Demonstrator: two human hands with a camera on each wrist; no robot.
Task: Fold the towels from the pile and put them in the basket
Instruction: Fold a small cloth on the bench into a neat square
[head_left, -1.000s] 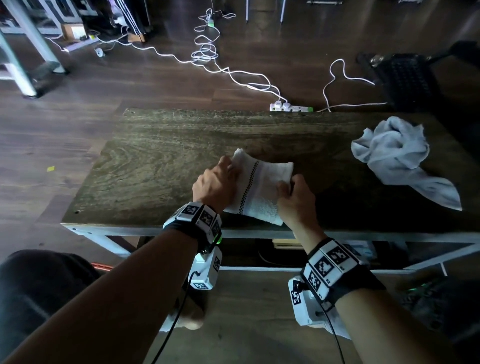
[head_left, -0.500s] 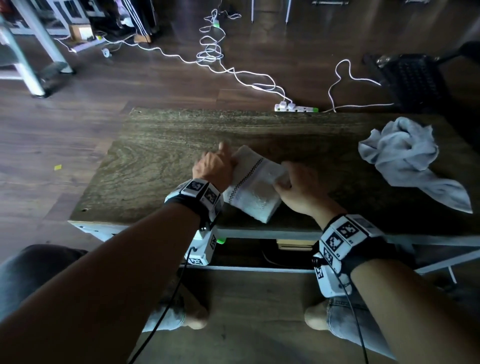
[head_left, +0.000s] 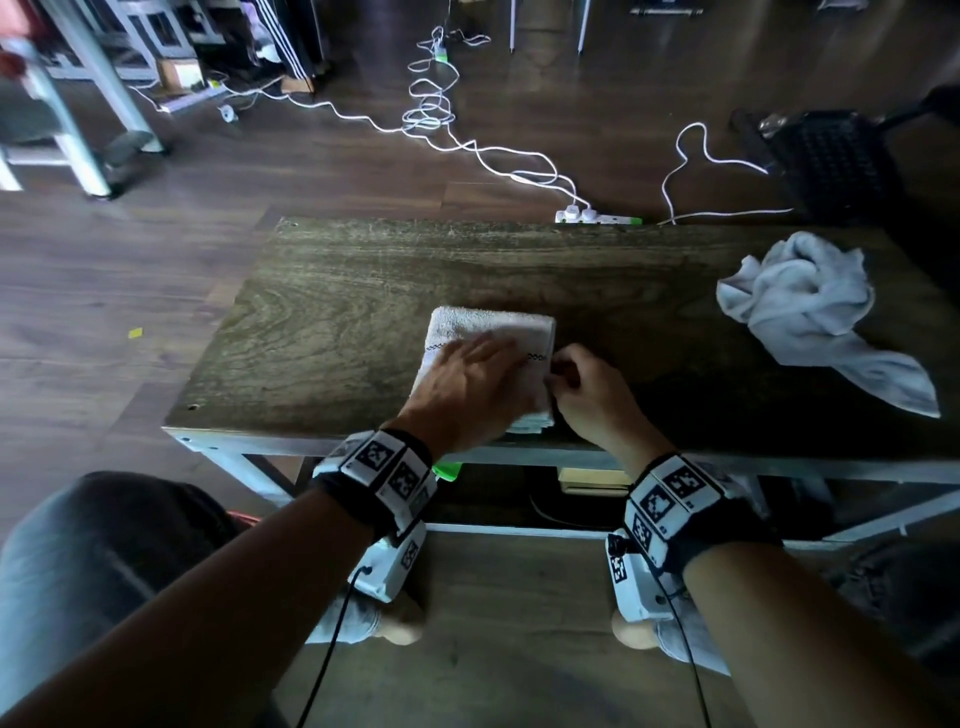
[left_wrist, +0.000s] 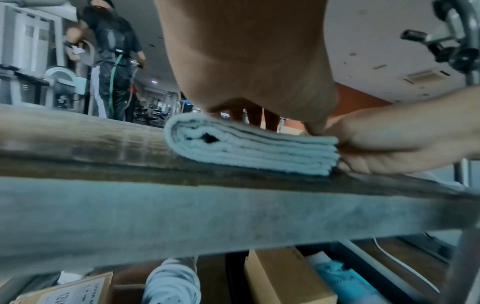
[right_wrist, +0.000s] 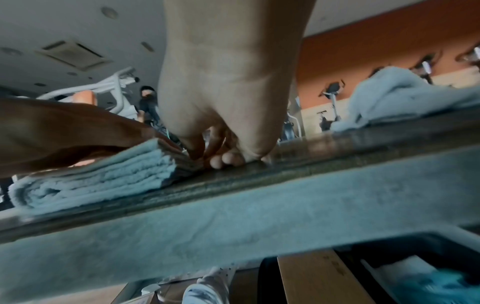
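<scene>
A folded white towel (head_left: 491, 330) with a dotted stripe lies flat near the front edge of the wooden table (head_left: 332, 322). My left hand (head_left: 475, 374) rests flat on top of it, fingers straight. My right hand (head_left: 563, 371) sits at the towel's right edge, fingers curled, pinching the stacked layers. The left wrist view shows the folded towel (left_wrist: 249, 148) side-on under my left palm (left_wrist: 249, 61), with the right hand (left_wrist: 389, 139) at its end. In the right wrist view the right fingertips (right_wrist: 226, 159) touch the folded towel (right_wrist: 98, 176). A crumpled towel (head_left: 800, 306) lies at the table's right.
A dark mesh object (head_left: 831, 156) stands on the floor beyond the table's far right corner. White cables and a power strip (head_left: 597, 215) lie behind the table. Boxes (left_wrist: 285, 275) sit on the shelf under it. A person (left_wrist: 111, 61) stands in the background.
The towel, tilted and held at both sides before, now lies square and flat. My left hand has moved onto its top; my right hand has shifted to its right edge.
</scene>
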